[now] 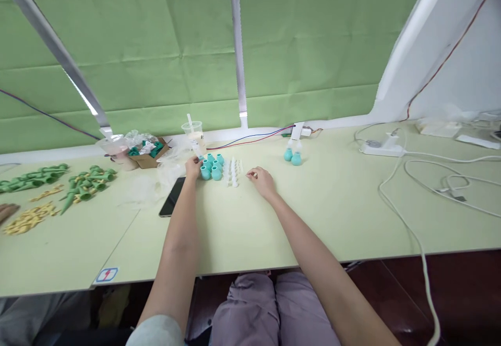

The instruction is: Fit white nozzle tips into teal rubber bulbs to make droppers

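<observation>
Several turquoise bulb-shaped pieces (216, 173) with open necks stand in a tight group near the middle of the table. At the group's left edge, my left hand (193, 168) has its fingers closed around one turquoise piece at the back, partly hidden by the fingers. Rows of small white translucent plastic parts (234, 173) lie just right of the group. My right hand (261, 181) is beside these rows, thumb and fingers pinched together; whatever is between the fingertips is too small to make out. Two more turquoise bulbs (296, 158), with whitish translucent tops, sit apart at the back right.
A black phone (172, 198) lies by my left forearm. Behind are a drink cup (194, 136), plastic bags and a cardboard box (149, 160). Green and yellow parts (88, 183) and another person's hand (7, 212) are left. A power strip (382, 149) and white cables lie right.
</observation>
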Motion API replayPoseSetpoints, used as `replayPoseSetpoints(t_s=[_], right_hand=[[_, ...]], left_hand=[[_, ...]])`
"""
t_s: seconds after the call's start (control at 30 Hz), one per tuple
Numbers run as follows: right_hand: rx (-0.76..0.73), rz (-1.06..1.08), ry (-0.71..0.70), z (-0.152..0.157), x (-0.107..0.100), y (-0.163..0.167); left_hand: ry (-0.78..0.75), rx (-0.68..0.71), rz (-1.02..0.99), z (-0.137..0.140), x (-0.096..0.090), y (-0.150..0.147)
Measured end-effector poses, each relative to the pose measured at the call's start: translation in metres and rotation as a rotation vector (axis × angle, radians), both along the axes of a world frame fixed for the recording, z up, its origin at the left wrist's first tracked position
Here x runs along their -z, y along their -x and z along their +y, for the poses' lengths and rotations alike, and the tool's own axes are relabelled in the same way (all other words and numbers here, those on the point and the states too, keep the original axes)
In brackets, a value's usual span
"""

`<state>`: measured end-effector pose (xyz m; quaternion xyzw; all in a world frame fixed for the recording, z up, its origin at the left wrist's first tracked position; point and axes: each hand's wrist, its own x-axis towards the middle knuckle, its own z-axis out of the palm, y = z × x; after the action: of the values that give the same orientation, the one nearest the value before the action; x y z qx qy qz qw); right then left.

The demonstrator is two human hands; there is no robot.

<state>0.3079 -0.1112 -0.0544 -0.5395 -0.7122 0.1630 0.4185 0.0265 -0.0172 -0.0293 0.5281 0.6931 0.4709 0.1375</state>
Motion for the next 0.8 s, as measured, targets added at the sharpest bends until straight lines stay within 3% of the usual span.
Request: replayPoseSetpoints(t_s=[0.33, 0.47, 0.57, 0.67, 0.8], right_hand=[[0.013, -0.046, 0.031, 0.001, 0.004, 0.000], [0.055, -0.012, 0.073, 0.001, 0.003, 0.000], [0.181, 0.082, 0.169, 0.008, -0.001, 0.003], [0.281, 0.090, 0.260, 0.020, -0.007, 0.012], [0.335, 0.048, 0.305, 0.029, -0.008, 0.029]], left_hand=[[-0.022, -0.015, 0.009, -0.003, 0.000, 0.006], [-0.208, -0.162, -0.031, -0.030, -0.002, 0.003], [-0.343, -0.320, -0.055, -0.062, 0.002, -0.008], [-0.432, -0.286, -0.011, -0.088, 0.008, -0.020], [-0.400, -0.216, 0.040, -0.098, 0.011, -0.023]])
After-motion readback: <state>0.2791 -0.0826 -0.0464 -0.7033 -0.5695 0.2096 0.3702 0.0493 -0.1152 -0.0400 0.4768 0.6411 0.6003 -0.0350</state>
